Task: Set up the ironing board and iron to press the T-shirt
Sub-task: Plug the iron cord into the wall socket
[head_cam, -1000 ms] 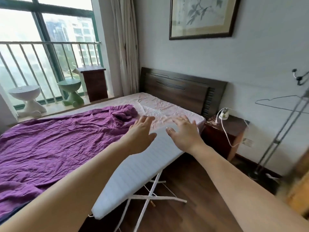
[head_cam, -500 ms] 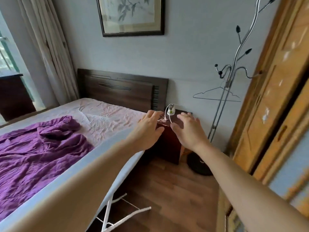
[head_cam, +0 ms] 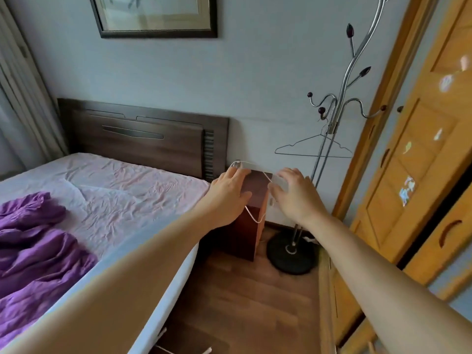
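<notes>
Ironing board (head_cam: pixel 168 290): pale padded cover. White cord (head_cam: pixel 255 221): looped over nightstand (head_cam: pixel 242 236) front edge. Left hand (head_cam: pixel 227 198): spread. Right hand (head_cam: pixel 293 198): grip unclear.

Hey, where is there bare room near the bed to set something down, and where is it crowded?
Free: the pink sheet between the purple blanket and the headboard, and the wooden floor between the ironing board, nightstand and wardrobe. Crowded: the nightstand top, where the left hand, the right hand and a white cable meet.
</notes>
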A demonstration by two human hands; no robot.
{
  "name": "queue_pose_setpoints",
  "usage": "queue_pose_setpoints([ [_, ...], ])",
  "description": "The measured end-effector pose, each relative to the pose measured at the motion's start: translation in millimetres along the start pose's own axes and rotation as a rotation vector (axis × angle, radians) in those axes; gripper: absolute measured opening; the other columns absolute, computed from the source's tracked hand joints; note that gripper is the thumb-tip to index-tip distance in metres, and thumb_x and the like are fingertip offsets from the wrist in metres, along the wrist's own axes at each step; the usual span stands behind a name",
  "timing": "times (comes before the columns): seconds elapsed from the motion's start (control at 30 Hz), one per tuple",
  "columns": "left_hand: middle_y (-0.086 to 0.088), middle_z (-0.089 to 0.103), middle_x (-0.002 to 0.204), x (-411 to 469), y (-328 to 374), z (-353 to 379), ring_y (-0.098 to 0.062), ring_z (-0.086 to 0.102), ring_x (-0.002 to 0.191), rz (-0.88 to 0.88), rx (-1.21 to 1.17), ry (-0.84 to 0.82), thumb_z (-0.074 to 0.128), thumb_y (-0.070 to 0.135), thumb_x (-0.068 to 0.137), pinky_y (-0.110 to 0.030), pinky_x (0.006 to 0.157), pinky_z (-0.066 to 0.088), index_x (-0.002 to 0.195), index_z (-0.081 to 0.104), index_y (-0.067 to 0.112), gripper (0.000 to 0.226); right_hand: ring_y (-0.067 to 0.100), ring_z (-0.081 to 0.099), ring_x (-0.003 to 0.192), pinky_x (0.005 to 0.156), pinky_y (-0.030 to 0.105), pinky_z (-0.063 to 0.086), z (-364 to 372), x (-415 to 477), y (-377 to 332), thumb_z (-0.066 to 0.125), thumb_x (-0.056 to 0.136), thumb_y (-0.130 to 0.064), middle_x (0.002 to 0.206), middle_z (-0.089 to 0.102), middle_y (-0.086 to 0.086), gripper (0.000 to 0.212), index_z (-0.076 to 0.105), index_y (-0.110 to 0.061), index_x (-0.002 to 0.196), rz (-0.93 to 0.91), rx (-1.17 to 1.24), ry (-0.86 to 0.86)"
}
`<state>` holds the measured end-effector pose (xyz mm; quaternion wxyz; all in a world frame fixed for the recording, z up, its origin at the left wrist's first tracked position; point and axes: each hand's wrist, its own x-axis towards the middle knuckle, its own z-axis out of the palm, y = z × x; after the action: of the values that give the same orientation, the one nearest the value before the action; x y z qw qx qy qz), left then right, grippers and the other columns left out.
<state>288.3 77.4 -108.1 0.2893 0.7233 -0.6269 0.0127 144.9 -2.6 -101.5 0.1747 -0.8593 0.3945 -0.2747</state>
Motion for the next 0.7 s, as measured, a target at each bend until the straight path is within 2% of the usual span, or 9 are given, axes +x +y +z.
queue_pose_setpoints([
  [0.1, -0.008, 0.043, 0.133, 42, -24, 9, -0.027, 0.044, 0.118, 0.036, 0.000, -0.002, 0.052, 0.018, 0.088, -0.043, 0.101, 0.035, 0.134, 0.038, 0.012, 0.048, 0.028, 0.034, 0.135, 0.114, 0.047, 0.022, 11, 39, 5, 0.050, 0.094, -0.029, 0.135, 0.050, 0.010, 0.042, 0.050, -0.004, 0.127, 0.016, -0.004, 0.003],
  [0.23, -0.008, 0.043, 0.133, 97, -58, 29, -0.027, 0.043, 0.117, 0.053, 0.002, -0.026, 0.052, 0.019, 0.089, -0.040, 0.101, 0.032, 0.135, 0.037, 0.013, 0.049, 0.027, 0.038, 0.129, 0.114, 0.045, 0.023, 31, 90, 18, 0.050, 0.094, -0.028, 0.127, 0.053, 0.012, 0.038, 0.053, 0.000, 0.120, 0.063, -0.013, 0.012],
  [0.37, -0.008, 0.043, 0.133, 144, -86, 52, -0.027, 0.042, 0.118, 0.067, 0.004, -0.038, 0.053, 0.019, 0.088, -0.041, 0.102, 0.032, 0.135, 0.037, 0.013, 0.049, 0.026, 0.033, 0.134, 0.115, 0.044, 0.021, 54, 141, 39, 0.049, 0.095, -0.029, 0.135, 0.048, 0.009, 0.045, 0.046, -0.004, 0.132, 0.085, 0.001, -0.020],
  [0.6, -0.009, 0.048, 0.129, 229, -139, 97, -0.028, 0.045, 0.115, -0.079, 0.020, -0.011, 0.052, 0.017, 0.088, -0.042, 0.099, 0.036, 0.132, 0.041, 0.014, 0.045, 0.029, 0.040, 0.127, 0.112, 0.045, 0.026, 99, 245, 95, 0.050, 0.093, -0.028, 0.130, 0.053, 0.010, 0.039, 0.053, -0.004, 0.125, 0.042, 0.017, -0.095],
  [0.7, -0.008, 0.048, 0.129, 262, -158, 120, -0.027, 0.046, 0.115, -0.140, 0.031, 0.013, 0.051, 0.016, 0.088, -0.041, 0.099, 0.037, 0.133, 0.040, 0.015, 0.046, 0.028, 0.046, 0.118, 0.103, 0.037, 0.031, 118, 291, 122, 0.051, 0.092, -0.027, 0.124, 0.056, 0.009, 0.035, 0.056, -0.005, 0.120, -0.009, 0.040, -0.120],
])
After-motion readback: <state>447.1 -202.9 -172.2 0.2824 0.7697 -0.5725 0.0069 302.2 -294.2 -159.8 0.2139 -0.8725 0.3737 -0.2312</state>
